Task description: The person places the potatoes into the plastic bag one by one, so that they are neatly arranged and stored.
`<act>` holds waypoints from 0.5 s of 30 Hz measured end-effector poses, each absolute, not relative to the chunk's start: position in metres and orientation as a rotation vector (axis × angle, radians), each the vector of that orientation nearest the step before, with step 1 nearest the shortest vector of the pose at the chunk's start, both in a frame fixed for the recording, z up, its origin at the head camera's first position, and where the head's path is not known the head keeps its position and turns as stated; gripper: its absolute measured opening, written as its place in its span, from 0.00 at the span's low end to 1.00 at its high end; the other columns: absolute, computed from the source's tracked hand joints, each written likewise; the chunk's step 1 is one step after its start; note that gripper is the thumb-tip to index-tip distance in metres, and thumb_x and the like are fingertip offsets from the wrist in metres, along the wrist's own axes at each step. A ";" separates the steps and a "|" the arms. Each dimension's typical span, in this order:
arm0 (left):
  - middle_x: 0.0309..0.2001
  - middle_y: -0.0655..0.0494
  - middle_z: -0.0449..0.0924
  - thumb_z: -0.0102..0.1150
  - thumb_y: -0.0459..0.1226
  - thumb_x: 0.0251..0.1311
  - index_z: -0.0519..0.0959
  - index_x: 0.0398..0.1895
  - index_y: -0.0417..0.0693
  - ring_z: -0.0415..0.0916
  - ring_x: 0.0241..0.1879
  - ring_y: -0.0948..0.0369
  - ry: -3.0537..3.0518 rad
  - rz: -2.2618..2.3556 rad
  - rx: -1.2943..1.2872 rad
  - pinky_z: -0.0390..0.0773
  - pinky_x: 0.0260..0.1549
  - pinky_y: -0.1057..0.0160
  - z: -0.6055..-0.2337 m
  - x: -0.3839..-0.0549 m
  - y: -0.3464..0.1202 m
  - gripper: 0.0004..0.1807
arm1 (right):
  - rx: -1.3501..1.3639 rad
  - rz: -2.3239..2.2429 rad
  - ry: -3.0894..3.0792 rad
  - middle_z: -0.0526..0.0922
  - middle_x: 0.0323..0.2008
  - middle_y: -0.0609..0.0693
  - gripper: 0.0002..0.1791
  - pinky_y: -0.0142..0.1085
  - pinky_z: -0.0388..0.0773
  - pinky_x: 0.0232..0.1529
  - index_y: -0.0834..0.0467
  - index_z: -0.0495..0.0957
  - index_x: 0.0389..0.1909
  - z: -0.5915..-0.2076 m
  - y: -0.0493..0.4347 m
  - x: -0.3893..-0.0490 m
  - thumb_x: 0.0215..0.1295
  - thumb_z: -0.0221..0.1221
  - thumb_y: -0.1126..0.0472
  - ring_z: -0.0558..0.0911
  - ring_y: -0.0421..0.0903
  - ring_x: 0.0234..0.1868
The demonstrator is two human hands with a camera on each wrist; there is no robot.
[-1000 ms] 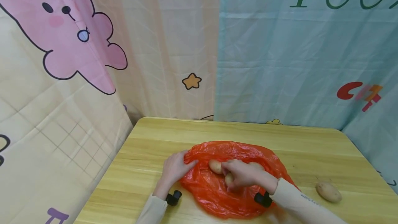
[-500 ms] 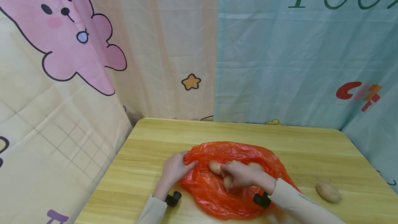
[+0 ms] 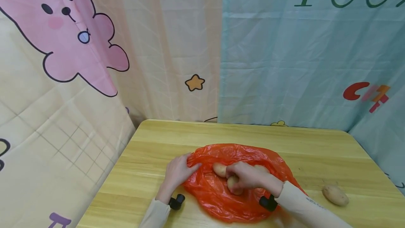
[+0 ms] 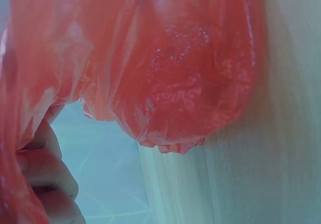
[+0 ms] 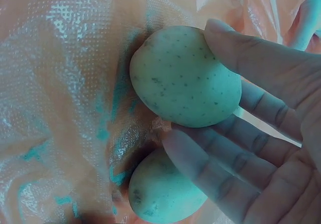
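A thin red plastic bag (image 3: 212,196) lies spread on the table with its mouth open. My left hand (image 3: 178,171) grips the bag's left edge; its curled fingers (image 4: 50,176) show behind the film in the left wrist view. Inside the opening, my right hand (image 3: 245,175) holds a potato (image 5: 185,78), thumb on one side and fingers on the other. A second potato (image 3: 219,169) lies just left of that hand, against its fingertips in this view. Behind the right wrist another potato (image 3: 261,168) is partly hidden.
One more potato (image 3: 335,195) lies on the wooden table (image 3: 158,136), right of the bag. Black wrist cameras hang below both wrists. A printed curtain (image 3: 171,52) closes off the back and sides.
Both hands stay nearly in place. Slightly more of the potato under my right hand shows now than a second ago. The bag keeps its shape.
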State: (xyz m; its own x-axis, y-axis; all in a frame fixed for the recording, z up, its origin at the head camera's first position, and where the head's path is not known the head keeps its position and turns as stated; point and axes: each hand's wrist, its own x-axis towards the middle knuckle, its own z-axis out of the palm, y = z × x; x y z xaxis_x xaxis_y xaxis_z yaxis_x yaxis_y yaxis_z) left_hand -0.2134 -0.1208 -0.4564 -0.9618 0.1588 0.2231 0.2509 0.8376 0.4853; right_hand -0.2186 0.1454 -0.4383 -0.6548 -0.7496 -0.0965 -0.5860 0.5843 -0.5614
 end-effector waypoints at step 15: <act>0.36 0.54 0.83 0.64 0.54 0.54 0.80 0.49 0.44 0.77 0.29 0.60 -2.839 -0.785 -0.333 0.74 0.27 0.59 -0.457 -0.215 -0.121 0.27 | -1.101 -0.601 2.639 0.72 0.28 0.37 0.09 0.31 0.69 0.27 0.45 0.77 0.29 -0.435 0.148 -0.216 0.54 0.68 0.59 0.70 0.36 0.27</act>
State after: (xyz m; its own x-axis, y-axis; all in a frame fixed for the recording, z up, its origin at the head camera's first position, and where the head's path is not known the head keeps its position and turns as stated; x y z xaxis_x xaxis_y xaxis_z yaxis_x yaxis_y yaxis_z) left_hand -0.2147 -0.1209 -0.4567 -0.9594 0.1668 0.2275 0.2600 0.8359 0.4834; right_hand -0.2162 0.1476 -0.4347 -0.6953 -0.7174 -0.0442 -0.6276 0.6359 -0.4491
